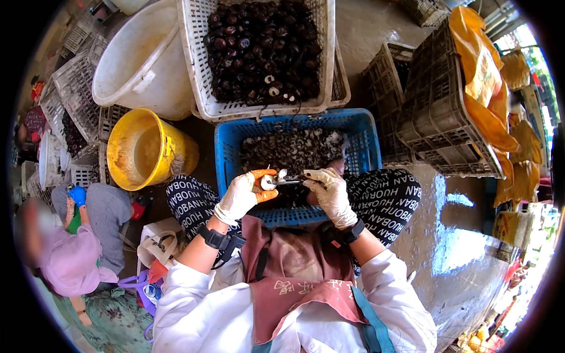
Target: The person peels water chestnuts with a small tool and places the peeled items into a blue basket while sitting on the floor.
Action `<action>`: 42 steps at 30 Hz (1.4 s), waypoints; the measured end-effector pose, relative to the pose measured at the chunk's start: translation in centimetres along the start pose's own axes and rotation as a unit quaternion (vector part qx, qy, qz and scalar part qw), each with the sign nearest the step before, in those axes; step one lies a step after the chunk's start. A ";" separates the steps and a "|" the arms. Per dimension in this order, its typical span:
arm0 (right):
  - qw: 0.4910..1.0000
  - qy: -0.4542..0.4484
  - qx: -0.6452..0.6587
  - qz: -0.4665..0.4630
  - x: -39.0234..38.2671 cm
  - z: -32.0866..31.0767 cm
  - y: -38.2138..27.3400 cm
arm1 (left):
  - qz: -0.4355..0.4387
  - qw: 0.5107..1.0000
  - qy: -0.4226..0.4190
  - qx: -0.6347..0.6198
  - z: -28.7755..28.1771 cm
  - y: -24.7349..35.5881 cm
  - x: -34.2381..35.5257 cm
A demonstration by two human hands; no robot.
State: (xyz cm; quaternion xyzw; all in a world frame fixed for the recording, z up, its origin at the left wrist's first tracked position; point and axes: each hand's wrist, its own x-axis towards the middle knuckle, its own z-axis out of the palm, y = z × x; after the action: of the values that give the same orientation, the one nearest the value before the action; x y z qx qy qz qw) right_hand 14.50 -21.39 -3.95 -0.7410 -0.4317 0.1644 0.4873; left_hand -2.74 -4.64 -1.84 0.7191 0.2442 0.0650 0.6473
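1. Left hand (238, 197): your gloved, orange-tipped fingers are closed around a pale water chestnut (268, 183), which you hold above the blue crate (371, 138), left of its middle and toward its near edge.
2. Right hand (331, 193): your gloved fingers grip a slim metal peeling tool (287, 182), pointing left to the water chestnut. Whether its edge touches the flesh cannot be told at this size.
3. Underneath: dark and pale scraps (288, 147) cover much of the crate's floor. Your work sits over them, so trimmings should drop inside the rim.
4. Supply: the white crate (191, 65) stands just beyond the blue crate's far edge and holds dark, unpeeled water chestnuts (265, 47); a few pale ones lie near its near edge.
5. Advice: in my judgement, you should keep strokes short and shallow, turn the piece with your left fingers rather than swinging the blade, and hold those fingertips behind the cutting line. Wet flesh would likely slip; firm your pinch before each stroke.
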 end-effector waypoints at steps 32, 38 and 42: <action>0.932 0.075 0.244 0.258 -1.8 3.8 6.3 | -0.166 0.877 -0.042 -0.449 2.3 -2.4 -1.4; 0.950 0.035 0.243 0.193 -2.0 4.1 1.8 | -0.186 0.762 0.000 -0.620 3.0 -2.6 -0.7; 0.979 0.014 0.122 0.163 -1.9 2.9 1.8 | -0.201 0.776 0.049 -0.597 3.8 -3.1 -1.0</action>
State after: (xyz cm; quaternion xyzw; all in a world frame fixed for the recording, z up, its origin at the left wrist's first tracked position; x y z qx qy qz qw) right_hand 12.36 -21.52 -7.20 -0.7387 -0.2753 0.2824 0.5467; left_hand -2.84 -8.37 -5.16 0.1193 0.3268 0.1014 0.9320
